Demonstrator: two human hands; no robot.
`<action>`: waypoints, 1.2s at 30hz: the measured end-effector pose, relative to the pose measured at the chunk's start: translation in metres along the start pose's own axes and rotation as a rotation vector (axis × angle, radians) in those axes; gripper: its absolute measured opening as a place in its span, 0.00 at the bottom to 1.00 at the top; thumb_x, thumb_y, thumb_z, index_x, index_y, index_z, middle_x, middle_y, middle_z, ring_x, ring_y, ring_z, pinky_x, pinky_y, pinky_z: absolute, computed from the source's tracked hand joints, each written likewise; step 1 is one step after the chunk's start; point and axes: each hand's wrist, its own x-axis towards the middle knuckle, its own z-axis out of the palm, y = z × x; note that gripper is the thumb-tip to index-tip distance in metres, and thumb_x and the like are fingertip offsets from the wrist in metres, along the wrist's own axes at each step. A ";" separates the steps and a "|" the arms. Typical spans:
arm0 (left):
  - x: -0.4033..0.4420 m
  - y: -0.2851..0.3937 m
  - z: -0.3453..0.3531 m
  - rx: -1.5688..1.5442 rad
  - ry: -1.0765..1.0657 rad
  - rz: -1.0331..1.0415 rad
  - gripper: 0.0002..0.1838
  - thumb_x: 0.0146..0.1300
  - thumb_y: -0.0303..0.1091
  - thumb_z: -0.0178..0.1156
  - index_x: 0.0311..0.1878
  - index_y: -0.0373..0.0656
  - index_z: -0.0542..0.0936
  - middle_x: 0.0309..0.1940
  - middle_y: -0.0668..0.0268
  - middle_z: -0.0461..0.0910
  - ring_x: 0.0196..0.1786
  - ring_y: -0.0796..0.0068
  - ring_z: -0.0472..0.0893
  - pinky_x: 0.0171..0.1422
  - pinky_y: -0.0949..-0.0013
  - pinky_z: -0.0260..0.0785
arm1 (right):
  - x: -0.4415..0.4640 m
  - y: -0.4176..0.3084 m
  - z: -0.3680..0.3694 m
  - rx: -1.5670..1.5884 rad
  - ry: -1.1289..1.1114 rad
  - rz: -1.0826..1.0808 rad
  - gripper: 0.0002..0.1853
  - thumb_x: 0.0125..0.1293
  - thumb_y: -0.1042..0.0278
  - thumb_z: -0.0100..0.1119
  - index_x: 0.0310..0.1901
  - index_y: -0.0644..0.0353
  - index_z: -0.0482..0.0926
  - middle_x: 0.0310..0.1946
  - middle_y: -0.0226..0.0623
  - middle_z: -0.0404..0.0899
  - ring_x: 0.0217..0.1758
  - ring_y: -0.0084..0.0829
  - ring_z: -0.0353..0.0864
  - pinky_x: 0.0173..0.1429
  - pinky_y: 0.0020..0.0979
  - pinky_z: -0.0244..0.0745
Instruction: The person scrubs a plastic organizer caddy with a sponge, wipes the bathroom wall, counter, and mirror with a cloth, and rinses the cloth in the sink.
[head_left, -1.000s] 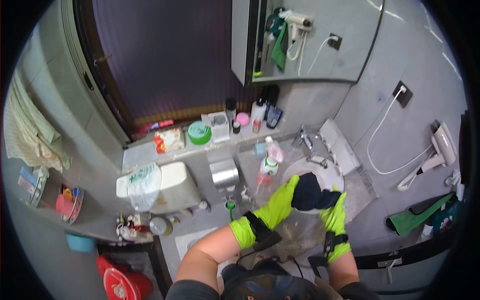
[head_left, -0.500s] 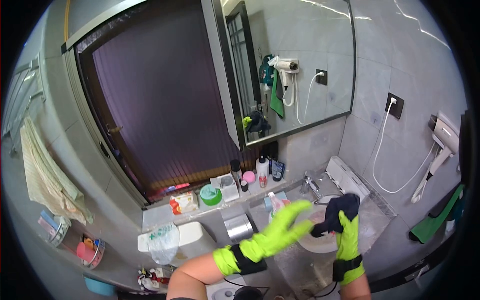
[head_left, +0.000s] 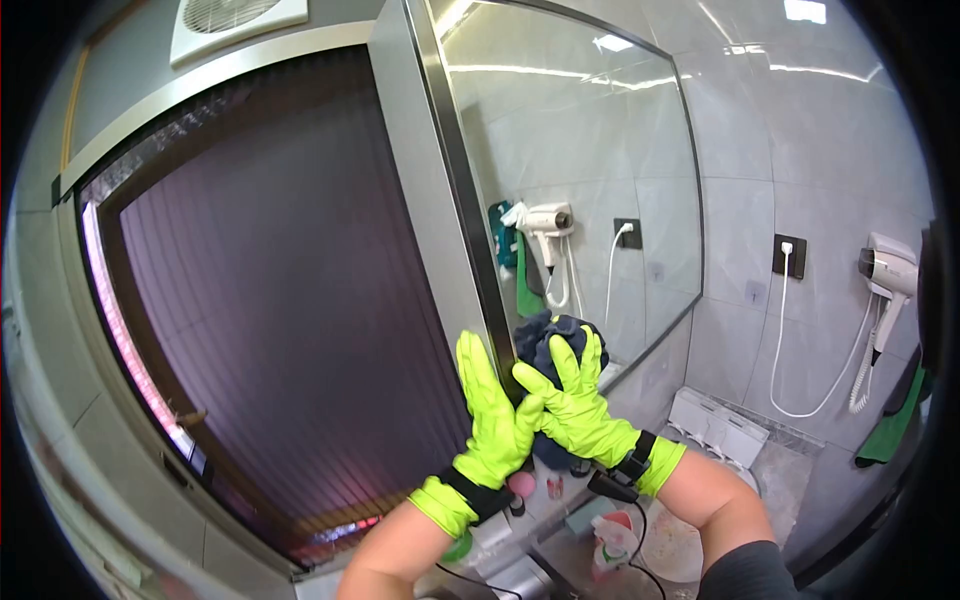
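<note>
Under the spread, bent fingers of the right hand [head_left: 577, 412], gloved in lime green, a crumpled dark-blue cloth [head_left: 533, 345] is held against the lower left corner of the mirror [head_left: 600, 130]. Just beside it, the left hand [head_left: 497, 427], likewise gloved, is held upright with its fingers straight and unclenched; whether the cabinet side panel [head_left: 430, 200] is touched cannot be told. Below the right forearm [head_left: 715, 500], a plastic bottle [head_left: 612, 550] and a washbasin [head_left: 680, 552] are seen. Farther off, a white hair dryer [head_left: 890, 270] is mounted at right, and a ventilation fan [head_left: 230, 15] is set above the window [head_left: 280, 280].
</note>
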 end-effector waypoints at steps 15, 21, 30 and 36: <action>-0.003 0.002 0.005 0.181 0.081 0.093 0.43 0.66 0.27 0.60 0.76 0.23 0.46 0.77 0.34 0.46 0.79 0.35 0.49 0.82 0.48 0.41 | 0.350 0.126 -0.116 0.281 0.688 0.056 0.41 0.68 0.49 0.64 0.76 0.56 0.58 0.73 0.59 0.60 0.76 0.54 0.59 0.78 0.43 0.56; -0.004 0.003 0.008 0.158 0.132 0.086 0.43 0.65 0.32 0.63 0.75 0.22 0.52 0.74 0.34 0.51 0.77 0.32 0.53 0.80 0.44 0.46 | 0.225 0.035 -0.086 0.047 0.255 -0.336 0.37 0.71 0.54 0.58 0.77 0.56 0.58 0.78 0.57 0.49 0.82 0.61 0.44 0.82 0.52 0.36; -0.007 -0.002 0.011 0.208 0.133 0.102 0.45 0.63 0.32 0.67 0.73 0.20 0.53 0.73 0.31 0.53 0.76 0.30 0.55 0.79 0.42 0.49 | 0.366 0.073 -0.124 0.058 0.477 -0.531 0.27 0.69 0.69 0.61 0.70 0.53 0.71 0.72 0.54 0.64 0.76 0.56 0.59 0.79 0.47 0.51; -0.008 -0.001 0.007 0.254 0.075 0.091 0.46 0.62 0.30 0.67 0.73 0.16 0.50 0.71 0.26 0.51 0.75 0.26 0.54 0.79 0.42 0.48 | 0.413 0.104 -0.136 -0.102 0.634 -0.336 0.27 0.76 0.50 0.52 0.72 0.50 0.68 0.74 0.53 0.61 0.78 0.47 0.58 0.80 0.39 0.50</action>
